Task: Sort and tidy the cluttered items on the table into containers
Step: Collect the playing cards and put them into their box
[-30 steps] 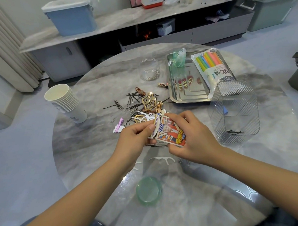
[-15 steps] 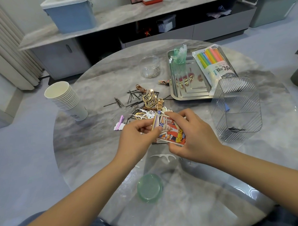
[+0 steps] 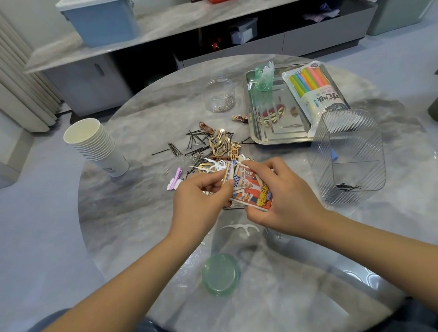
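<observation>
**A:** Hands status?

**B:** Both over the middle of the round grey marble tabletop (image 3: 130,218). Right hand (image 3: 286,200) curled around a small stack of printed picture cards (image 3: 251,192), thumb under the near edge, fingers over the far edge. Left hand (image 3: 201,198) pinches one thin patterned card (image 3: 227,174) on edge between thumb and fingertips, touching the stack's left side.

**A:** Loose clutter?

**B:** Just beyond the hands: pile of black bobby pins (image 3: 197,144), gold cut-out hair clips (image 3: 219,143), white floss picks (image 3: 208,166). Pink hair clip (image 3: 176,178) left of the pile. One more white floss pick (image 3: 240,228) lies near the hands on the near side.

**A:** Containers?

**B:** Clear ribbed plastic bin (image 3: 349,156) toward the right edge, a few black pins at its bottom. Steel rectangular tray (image 3: 269,136) at the far right holds a bag of coloured straws (image 3: 314,90), a green plastic cup (image 3: 263,76) with white pieces sticking out, and some red-and-gold clips (image 3: 273,114). Clear round jar (image 3: 219,95) left of the tray, silver paper clips inside. Stack of white paper cups (image 3: 98,147), tilted, near the left edge. Green round lid (image 3: 220,273) flat near the near edge.
</observation>
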The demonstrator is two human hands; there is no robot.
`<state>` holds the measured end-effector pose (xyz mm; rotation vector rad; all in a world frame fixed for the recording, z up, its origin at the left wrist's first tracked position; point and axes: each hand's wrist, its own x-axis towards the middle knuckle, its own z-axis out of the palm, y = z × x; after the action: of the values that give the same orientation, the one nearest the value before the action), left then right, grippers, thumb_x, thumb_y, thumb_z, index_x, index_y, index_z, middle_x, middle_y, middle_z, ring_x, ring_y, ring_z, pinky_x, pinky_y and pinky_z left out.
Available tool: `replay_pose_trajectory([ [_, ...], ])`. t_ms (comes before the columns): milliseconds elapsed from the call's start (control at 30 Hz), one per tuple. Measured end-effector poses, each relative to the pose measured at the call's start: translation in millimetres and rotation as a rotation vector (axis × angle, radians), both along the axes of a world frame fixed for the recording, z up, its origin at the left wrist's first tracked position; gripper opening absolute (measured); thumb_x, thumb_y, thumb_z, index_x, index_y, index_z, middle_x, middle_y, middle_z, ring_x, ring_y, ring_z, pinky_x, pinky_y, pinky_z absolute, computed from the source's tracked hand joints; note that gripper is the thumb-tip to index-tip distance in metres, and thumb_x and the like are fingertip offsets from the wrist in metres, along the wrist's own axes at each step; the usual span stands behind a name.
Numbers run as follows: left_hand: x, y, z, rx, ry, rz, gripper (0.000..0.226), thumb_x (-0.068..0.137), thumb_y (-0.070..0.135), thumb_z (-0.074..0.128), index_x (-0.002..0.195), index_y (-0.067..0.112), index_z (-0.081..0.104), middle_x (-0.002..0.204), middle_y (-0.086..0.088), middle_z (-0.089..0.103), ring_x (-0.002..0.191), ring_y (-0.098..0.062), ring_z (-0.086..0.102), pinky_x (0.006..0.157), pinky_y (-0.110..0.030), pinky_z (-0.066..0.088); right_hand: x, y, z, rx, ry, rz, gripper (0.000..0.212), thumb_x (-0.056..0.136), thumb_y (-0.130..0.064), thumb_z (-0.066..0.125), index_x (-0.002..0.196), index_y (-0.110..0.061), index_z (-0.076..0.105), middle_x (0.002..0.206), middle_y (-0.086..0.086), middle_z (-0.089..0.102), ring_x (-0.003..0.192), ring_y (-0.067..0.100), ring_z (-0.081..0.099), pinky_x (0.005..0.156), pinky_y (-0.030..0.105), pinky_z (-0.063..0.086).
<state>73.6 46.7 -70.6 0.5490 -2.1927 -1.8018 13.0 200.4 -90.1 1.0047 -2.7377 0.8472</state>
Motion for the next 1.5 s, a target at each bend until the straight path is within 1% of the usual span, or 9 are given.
replay_pose_trajectory([
  [133, 1.8, 0.4, 1.9, -0.237, 0.043, 0.001, 0.023, 0.075, 0.022, 0.070, 0.071, 0.044, 0.072, 0.077, -0.004, 0.065, 0.078, -0.021, 0.062, 0.074, -0.041, 0.055, 1.1, 0.5, -2.4, 0.021, 0.027, 0.004, 0.079, 0.059, -0.048, 0.057, 0.132, -0.021, 0.047, 0.103, 0.002, 0.049, 0.084, 0.018, 0.056, 0.062, 0.025, 0.045],
  [200, 2.5, 1.1, 2.5, -0.351, 0.041, -0.017, 0.006, 0.074, 0.026, 0.067, 0.073, 0.027, 0.073, 0.074, -0.005, 0.064, 0.077, -0.021, 0.060, 0.078, -0.024, 0.049, 1.4, 0.9, -3.4, 0.026, 0.037, 0.002, 0.078, 0.059, -0.047, 0.058, 0.132, -0.020, 0.048, 0.103, 0.002, 0.049, 0.083, 0.019, 0.056, 0.062, 0.024, 0.045],
  [300, 2.8, 0.9, 3.5, -0.456, 0.054, -0.004, 0.015, 0.075, 0.023, 0.067, 0.077, 0.010, 0.074, 0.071, -0.008, 0.062, 0.074, -0.023, 0.059, 0.074, 0.002, 0.031, 1.0, 0.7, -4.4, 0.020, 0.043, 0.002, 0.078, 0.059, -0.045, 0.060, 0.132, -0.019, 0.048, 0.103, 0.003, 0.049, 0.084, 0.019, 0.056, 0.062, 0.026, 0.046],
  [567, 3.9, 3.4, 7.1, -0.447, 0.110, 0.007, 0.017, 0.078, 0.008, 0.071, 0.083, 0.025, 0.075, 0.073, -0.004, 0.062, 0.071, -0.017, 0.058, 0.075, 0.009, 0.023, 2.2, -0.8, -3.2, -0.009, 0.003, 0.010, 0.078, 0.061, -0.044, 0.062, 0.133, -0.020, 0.047, 0.104, 0.002, 0.048, 0.084, 0.018, 0.056, 0.065, 0.026, 0.046],
  [900, 1.3, -0.2, 2.5, -0.371, 0.100, -0.008, 0.034, 0.077, 0.012, 0.073, 0.079, 0.045, 0.065, 0.078, 0.002, 0.066, 0.072, -0.005, 0.058, 0.073, -0.017, 0.047, 2.0, 0.9, -3.7, -0.027, 0.020, 0.020, 0.077, 0.060, -0.047, 0.057, 0.131, -0.018, 0.049, 0.102, 0.004, 0.049, 0.081, 0.021, 0.057, 0.061, 0.033, 0.053],
  [1033, 1.5, -4.1, 0.0, -0.258, 0.035, -0.036, 0.033, 0.075, 0.013, 0.077, 0.076, 0.045, 0.069, 0.073, 0.008, 0.064, 0.072, -0.013, 0.063, 0.071, -0.042, 0.058, 1.3, 1.7, -4.2, 0.014, 0.071, 0.030, 0.075, 0.058, -0.041, 0.064, 0.128, -0.015, 0.054, 0.098, 0.008, 0.052, 0.077, 0.023, 0.057, 0.057, 0.029, 0.050],
  [1200, -3.0, -5.2, 5.6, 0.111, -0.074, -0.081, 0.020, 0.074, -0.002, 0.075, 0.087, 0.013, 0.074, 0.072, 0.001, 0.069, 0.065, -0.011, 0.068, 0.057, -0.024, 0.058, 0.8, 1.9, -6.1, 0.040, 0.086, 0.058, 0.075, 0.060, -0.041, 0.064, 0.129, -0.014, 0.054, 0.098, 0.009, 0.054, 0.075, 0.023, 0.057, 0.055, 0.029, 0.050],
  [1333, -3.5, -7.0, 5.7, 0.137, -0.075, -0.133, 0.030, 0.079, -0.006, 0.068, 0.108, 0.000, 0.067, 0.082, -0.005, 0.069, 0.064, -0.008, 0.068, 0.056, -0.020, 0.056, 0.2, 2.3, -5.6, -0.015, 0.036, 0.058, 0.076, 0.061, -0.048, 0.057, 0.129, -0.017, 0.052, 0.098, 0.006, 0.052, 0.075, 0.021, 0.057, 0.056, 0.031, 0.052],
  [1500, -1.0, -9.8, 4.2, 0.001, -0.030, -0.230, 0.033, 0.086, -0.004, 0.060, 0.115, 0.011, 0.062, 0.091, -0.008, 0.062, 0.072, -0.010, 0.065, 0.064, -0.020, 0.056, -1.0, 4.6, -5.0, -0.033, 0.029, 0.053, 0.077, 0.060, -0.050, 0.054, 0.130, -0.017, 0.051, 0.099, 0.005, 0.051, 0.077, 0.021, 0.057, 0.058, 0.032, 0.053],
])
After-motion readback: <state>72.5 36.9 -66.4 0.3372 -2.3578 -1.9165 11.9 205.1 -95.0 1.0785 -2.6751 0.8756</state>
